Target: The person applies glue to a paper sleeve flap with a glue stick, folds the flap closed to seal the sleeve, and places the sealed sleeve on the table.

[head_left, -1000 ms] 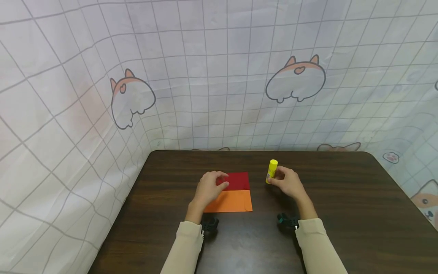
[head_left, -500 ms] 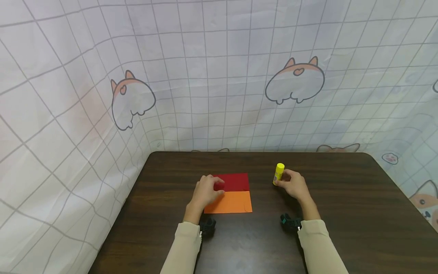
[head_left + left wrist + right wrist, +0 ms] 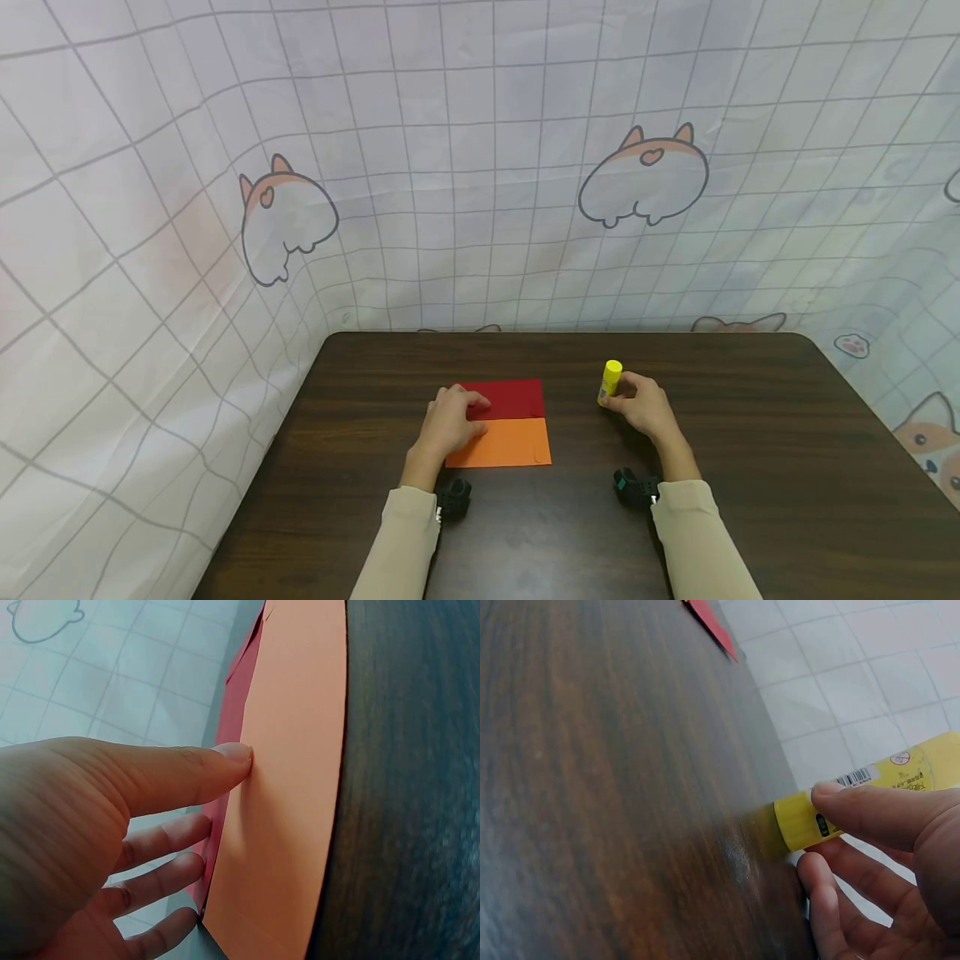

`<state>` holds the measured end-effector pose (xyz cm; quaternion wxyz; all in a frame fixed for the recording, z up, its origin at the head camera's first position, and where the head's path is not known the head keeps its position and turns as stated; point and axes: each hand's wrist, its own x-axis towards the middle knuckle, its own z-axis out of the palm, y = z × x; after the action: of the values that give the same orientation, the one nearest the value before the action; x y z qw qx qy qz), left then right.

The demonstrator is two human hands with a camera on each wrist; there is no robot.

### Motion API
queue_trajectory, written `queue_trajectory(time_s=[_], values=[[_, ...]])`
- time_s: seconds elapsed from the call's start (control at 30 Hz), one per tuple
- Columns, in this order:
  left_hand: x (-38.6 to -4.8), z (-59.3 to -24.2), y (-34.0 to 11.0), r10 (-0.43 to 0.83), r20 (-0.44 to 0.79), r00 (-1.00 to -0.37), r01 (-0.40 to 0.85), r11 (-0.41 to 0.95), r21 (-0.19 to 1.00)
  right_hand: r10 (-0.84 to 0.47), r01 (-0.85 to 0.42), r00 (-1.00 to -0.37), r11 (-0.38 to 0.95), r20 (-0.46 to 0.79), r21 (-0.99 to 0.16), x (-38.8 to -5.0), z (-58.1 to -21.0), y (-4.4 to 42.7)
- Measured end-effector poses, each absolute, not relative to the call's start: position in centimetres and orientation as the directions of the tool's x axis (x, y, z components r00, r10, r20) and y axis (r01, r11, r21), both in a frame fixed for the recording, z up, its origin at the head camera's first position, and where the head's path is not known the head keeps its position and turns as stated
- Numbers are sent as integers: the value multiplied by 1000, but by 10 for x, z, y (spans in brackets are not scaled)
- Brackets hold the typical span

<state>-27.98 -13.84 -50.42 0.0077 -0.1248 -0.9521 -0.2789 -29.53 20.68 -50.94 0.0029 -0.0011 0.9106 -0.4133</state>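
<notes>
A yellow glue stick (image 3: 611, 381) stands upright at the right of the papers, its base at or just above the tabletop. My right hand (image 3: 643, 408) pinches it low down; the right wrist view shows the thumb across the barcode label of the glue stick (image 3: 889, 778). A red envelope (image 3: 517, 398) lies flat behind an orange envelope (image 3: 513, 442), their long edges meeting. My left hand (image 3: 447, 423) is over their left end. In the left wrist view its thumb touches or hovers at the orange envelope (image 3: 296, 750), its loosely bent fingers by the red envelope (image 3: 234, 712).
Both envelopes lie on a dark wood-grain table (image 3: 750, 433) with rounded far corners. Behind and beside it hangs a white gridded curtain (image 3: 480, 167) printed with cartoon dogs. Each wrist wears a black camera strap, and the sleeves are cream.
The right hand has carried the glue stick a little to the right and nearer, then stopped. The left hand has shifted slightly left and nearer, its thumb lowering toward the orange envelope.
</notes>
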Motion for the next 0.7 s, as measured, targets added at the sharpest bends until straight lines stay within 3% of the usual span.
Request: queue_trajectory(time_s=[0.7], values=[[-280, -492, -136, 210, 104, -972, 231, 799, 555, -14, 31, -999, 554, -46, -832, -294, -514, 214]])
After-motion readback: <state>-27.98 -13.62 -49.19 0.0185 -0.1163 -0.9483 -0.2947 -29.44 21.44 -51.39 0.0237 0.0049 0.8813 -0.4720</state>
